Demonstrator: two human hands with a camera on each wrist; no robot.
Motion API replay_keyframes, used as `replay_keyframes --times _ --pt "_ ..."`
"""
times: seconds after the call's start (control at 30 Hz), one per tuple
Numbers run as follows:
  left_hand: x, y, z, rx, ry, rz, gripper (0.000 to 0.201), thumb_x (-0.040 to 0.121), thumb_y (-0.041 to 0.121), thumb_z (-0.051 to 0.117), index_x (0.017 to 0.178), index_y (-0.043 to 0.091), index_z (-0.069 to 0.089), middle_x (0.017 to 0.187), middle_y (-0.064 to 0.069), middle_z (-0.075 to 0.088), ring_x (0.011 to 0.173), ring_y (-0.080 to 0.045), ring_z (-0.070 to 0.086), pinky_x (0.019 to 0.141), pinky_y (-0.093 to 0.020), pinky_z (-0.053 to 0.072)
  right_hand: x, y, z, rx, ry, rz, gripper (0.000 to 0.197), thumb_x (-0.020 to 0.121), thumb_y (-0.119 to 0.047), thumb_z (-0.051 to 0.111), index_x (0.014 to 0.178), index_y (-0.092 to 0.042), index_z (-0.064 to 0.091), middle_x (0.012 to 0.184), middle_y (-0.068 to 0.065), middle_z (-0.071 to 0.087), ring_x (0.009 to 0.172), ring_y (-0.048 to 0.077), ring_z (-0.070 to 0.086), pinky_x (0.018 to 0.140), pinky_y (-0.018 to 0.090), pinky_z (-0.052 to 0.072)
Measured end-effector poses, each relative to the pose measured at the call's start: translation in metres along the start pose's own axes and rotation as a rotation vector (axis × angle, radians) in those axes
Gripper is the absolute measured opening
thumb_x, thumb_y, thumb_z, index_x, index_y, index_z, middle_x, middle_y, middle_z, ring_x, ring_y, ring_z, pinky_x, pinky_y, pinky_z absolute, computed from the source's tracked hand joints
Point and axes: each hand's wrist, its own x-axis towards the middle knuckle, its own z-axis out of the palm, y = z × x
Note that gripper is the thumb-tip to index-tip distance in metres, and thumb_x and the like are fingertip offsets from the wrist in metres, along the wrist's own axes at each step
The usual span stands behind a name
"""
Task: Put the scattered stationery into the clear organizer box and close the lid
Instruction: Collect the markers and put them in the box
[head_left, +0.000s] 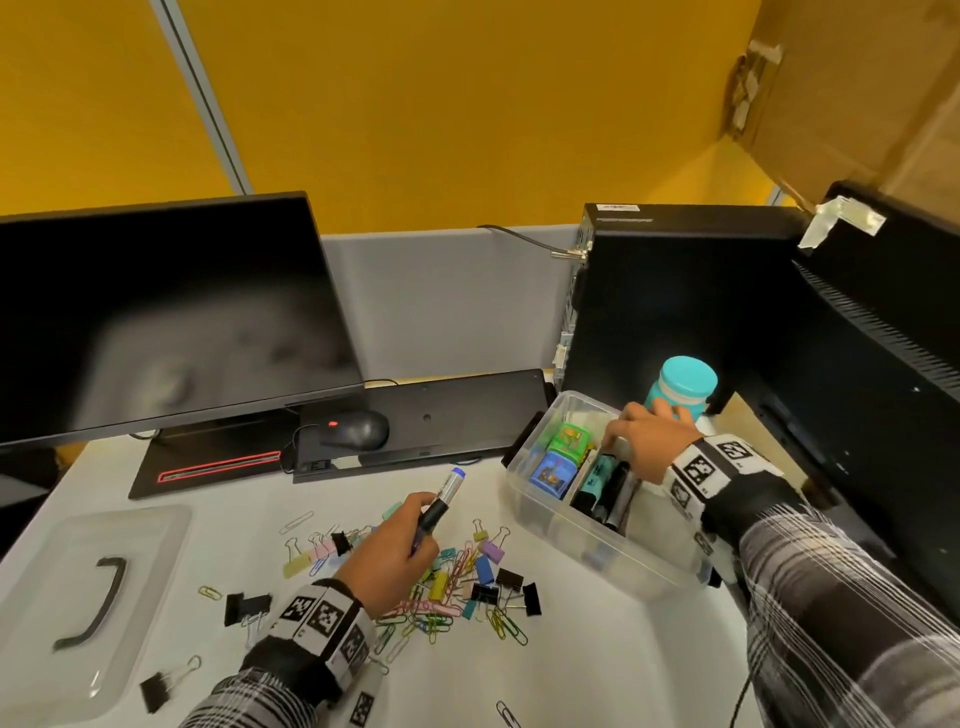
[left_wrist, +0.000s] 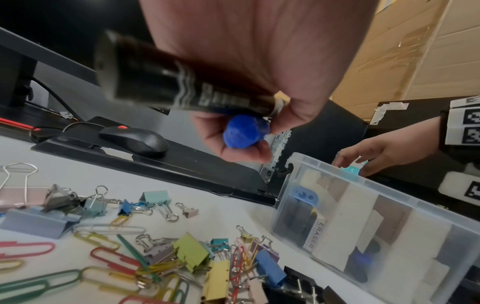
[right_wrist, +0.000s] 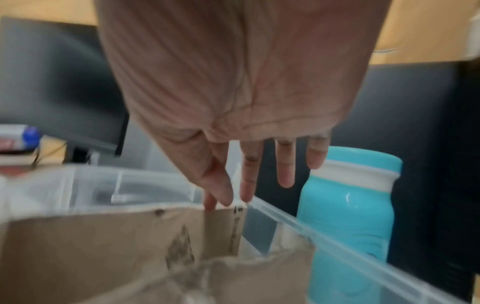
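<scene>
My left hand (head_left: 423, 525) hovers above the clip pile and grips two markers together: a black marker (left_wrist: 182, 88) and a blue-capped marker (head_left: 451, 486), whose blue cap (left_wrist: 245, 131) sits between thumb and fingers. The clear organizer box (head_left: 545, 525) stands to the right with no lid on. It holds a green cube (head_left: 570, 437), a blue cube (head_left: 553, 470), a teal marker (head_left: 597, 475) and black markers (head_left: 615, 493). My right hand (head_left: 631, 431) reaches into the box's far end with straight, empty fingers (right_wrist: 285, 174) above a cardboard divider (right_wrist: 103, 236). Coloured binder clips and paper clips (head_left: 467, 577) lie scattered on the white table.
The clear lid (head_left: 88, 597) with a black handle lies at the table's left. A teal bottle (head_left: 680, 389) stands just behind the box. A monitor (head_left: 156, 312), mouse (head_left: 358, 428), black keyboard (head_left: 441, 415) and PC tower (head_left: 701, 312) line the back and right.
</scene>
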Motion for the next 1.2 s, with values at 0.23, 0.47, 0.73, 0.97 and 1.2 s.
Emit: replay_keyframes --times 0.23,0.47,0.73,0.97,1.2 --pt "0.004 0.044 0.000 0.053 -0.111 0.125 0.022 0.098 0.031 0.042 0.118 0.024 0.049 0.086 0.007 0.059 0.071 -0.004 0.058 0.066 -0.021 0.052 -0.056 0.015 0.024 0.494 -0.117 0.123 0.052 0.095 -0.034 0.047 0.142 -0.033 0.026 0.157 0.002 0.010 0.144 0.029 0.010 0.116 0.045 0.015" --pt "0.056 0.136 0.028 0.296 -0.163 0.190 0.031 0.098 0.035 0.037 0.116 0.013 0.050 0.104 -0.011 0.062 0.071 -0.023 0.066 0.070 -0.036 0.058 -0.055 0.015 0.078 0.471 0.178 0.414 0.059 0.096 -0.045 0.033 0.148 -0.021 0.017 0.159 0.006 0.003 0.146 0.031 -0.001 0.119 0.048 0.006" --pt "0.107 0.187 0.063 0.470 -0.157 0.088 0.041 0.098 0.041 0.035 0.114 0.011 0.057 0.115 -0.012 0.061 0.107 -0.031 0.058 0.097 -0.047 0.042 -0.059 0.002 0.102 0.511 0.155 0.452 0.068 0.093 -0.060 0.019 0.150 -0.024 0.006 0.159 0.002 -0.007 0.144 0.031 -0.017 0.116 0.050 -0.003" --pt "0.115 0.167 0.062 0.175 -0.063 0.057 0.037 0.094 0.039 0.035 0.115 0.013 0.050 0.111 -0.012 0.058 0.101 -0.033 0.058 0.091 -0.043 0.047 -0.061 0.000 0.107 0.485 0.229 0.437 0.070 0.091 -0.062 0.015 0.149 -0.022 0.012 0.160 0.003 0.002 0.144 0.033 -0.014 0.118 0.048 -0.001" --pt "0.113 0.183 0.080 0.311 -0.179 0.138 0.061 0.093 0.009 0.046 0.147 0.011 0.018 0.144 -0.018 0.030 0.130 -0.038 0.038 0.105 -0.047 0.035 -0.063 -0.002 0.104 0.501 0.290 0.441 0.068 0.092 -0.059 0.022 0.147 -0.020 0.023 0.158 0.004 0.013 0.145 0.033 -0.009 0.117 0.048 0.002"
